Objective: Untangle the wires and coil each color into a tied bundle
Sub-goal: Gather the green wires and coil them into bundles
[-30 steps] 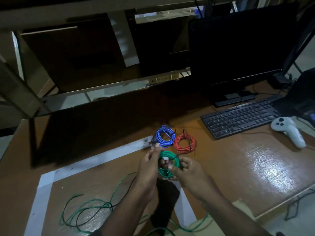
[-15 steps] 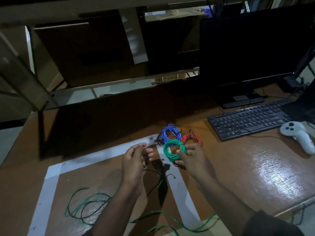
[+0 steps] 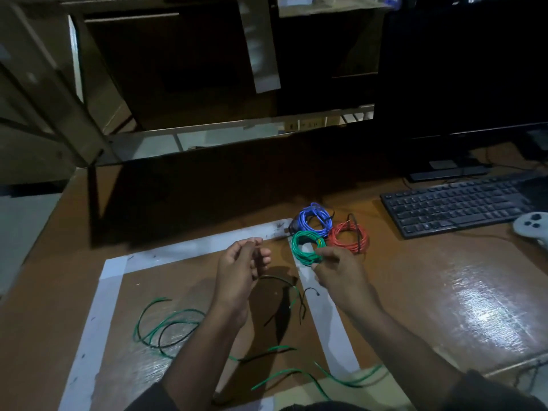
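Three coils grouped on worktop (image 3: 444, 292): blue bundle (image 3: 315, 218), red bundle (image 3: 349, 237), green bundle (image 3: 307, 248) pinched by right hand (image 3: 338, 269), apparently being set down. Left hand (image 3: 238, 268) loosely curled, seemingly empty. Next: gather loose green wire (image 3: 166, 324).

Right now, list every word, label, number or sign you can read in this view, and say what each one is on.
None can be read.
Keyboard: key legends too small and dim to read.
Pale strip on the rail behind the desk: dark marks, too blurred to read.
White controller: dark buttons, no legible marking.
Monitor: screen dark, no brand visible.
Blue coil, red coil, green coil: no tags or print visible.
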Demonstrator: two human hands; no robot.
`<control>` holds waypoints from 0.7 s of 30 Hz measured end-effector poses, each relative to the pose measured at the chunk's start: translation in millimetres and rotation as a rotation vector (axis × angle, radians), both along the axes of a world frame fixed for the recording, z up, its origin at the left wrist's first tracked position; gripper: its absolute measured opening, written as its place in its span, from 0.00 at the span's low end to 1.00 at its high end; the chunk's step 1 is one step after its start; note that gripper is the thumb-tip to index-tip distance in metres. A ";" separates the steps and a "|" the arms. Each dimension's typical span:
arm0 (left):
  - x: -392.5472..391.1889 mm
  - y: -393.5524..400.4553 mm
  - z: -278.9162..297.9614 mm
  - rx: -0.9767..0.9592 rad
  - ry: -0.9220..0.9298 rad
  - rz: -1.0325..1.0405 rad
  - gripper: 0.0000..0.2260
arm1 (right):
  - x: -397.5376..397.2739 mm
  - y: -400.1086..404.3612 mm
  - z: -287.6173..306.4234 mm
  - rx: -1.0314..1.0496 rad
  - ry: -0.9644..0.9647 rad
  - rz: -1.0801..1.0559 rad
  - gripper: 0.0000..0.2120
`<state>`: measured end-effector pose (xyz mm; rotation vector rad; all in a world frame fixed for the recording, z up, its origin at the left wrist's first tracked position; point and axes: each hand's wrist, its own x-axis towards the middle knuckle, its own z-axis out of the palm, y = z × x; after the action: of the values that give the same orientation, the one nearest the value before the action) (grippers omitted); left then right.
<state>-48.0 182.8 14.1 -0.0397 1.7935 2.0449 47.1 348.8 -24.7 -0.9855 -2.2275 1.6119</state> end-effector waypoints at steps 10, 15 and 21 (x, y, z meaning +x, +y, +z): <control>-2.2 -32.0 0.7 0.010 -0.002 -0.152 0.11 | 11.2 -36.9 1.0 -0.153 -0.111 0.271 0.07; 3.4 -47.2 1.3 -0.054 -0.014 -0.202 0.12 | -0.8 -52.8 4.4 -0.097 -0.121 0.256 0.04; 10.6 -58.3 8.7 -0.159 -0.096 -0.323 0.19 | -1.0 -74.6 37.8 0.181 0.071 0.367 0.03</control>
<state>-37.4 124.5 22.9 0.0981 1.7693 1.6481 46.0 274.2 13.1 -0.4854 -2.5603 1.5114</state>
